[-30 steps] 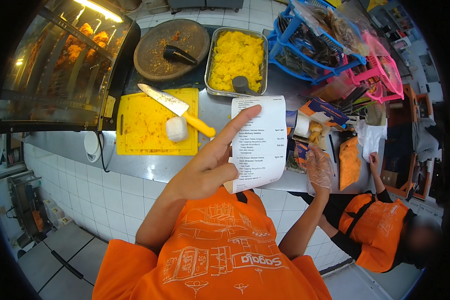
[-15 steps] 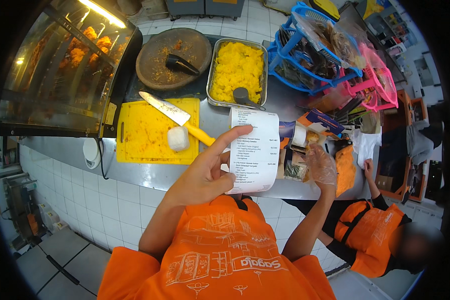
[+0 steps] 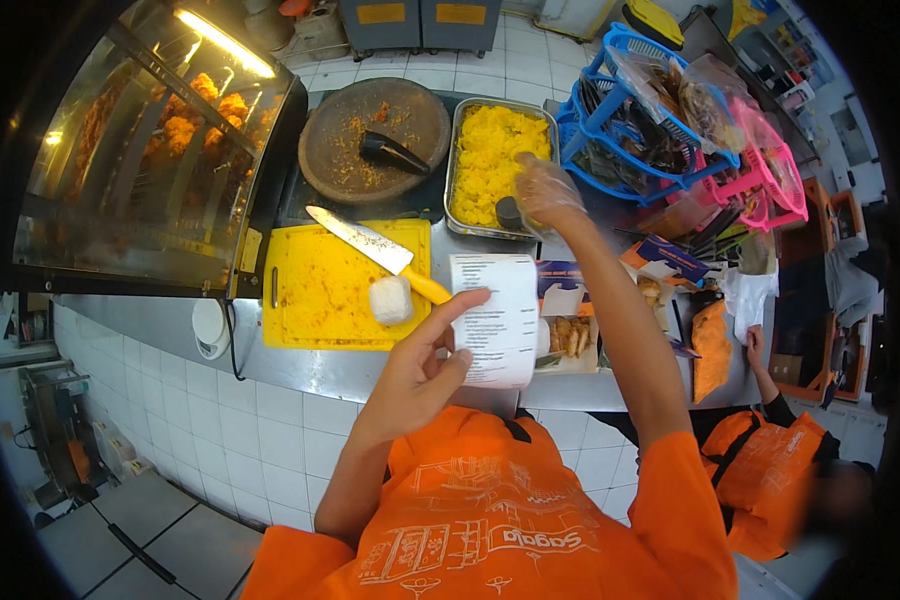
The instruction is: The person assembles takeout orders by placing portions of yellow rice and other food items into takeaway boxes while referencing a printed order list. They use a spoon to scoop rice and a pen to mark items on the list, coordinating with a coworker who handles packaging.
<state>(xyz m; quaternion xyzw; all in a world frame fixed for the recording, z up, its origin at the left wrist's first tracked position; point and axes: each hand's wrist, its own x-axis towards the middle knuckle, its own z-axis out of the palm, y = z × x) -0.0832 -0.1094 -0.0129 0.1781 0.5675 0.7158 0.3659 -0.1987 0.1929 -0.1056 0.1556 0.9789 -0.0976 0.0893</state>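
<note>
Head view puts the paper slip [image 3: 505, 335] at the middle of our work, upright before the tabletop [image 3: 305, 370]. Our left hand [image 3: 420, 385] has it pinched at its eight o'clock edge, index finger and thumb across the front; the other fingers are partly hidden. At twelve o'clock from the slip sits the metal tray [image 3: 480, 231] of yellow rice [image 3: 490, 145], a dark scoop [image 3: 508, 212] at its near edge. Our gloved right hand [image 3: 548, 198] is over the tray's right edge, beside the scoop; we cannot tell whether its fingers grip anything. We judge the step in hand to be reaching to the tray, slip held ready. If the scoop is wanted, the next move calls for a sure grip on its handle. A cutting board [image 3: 315, 300] lies toward ten o'clock.
</note>
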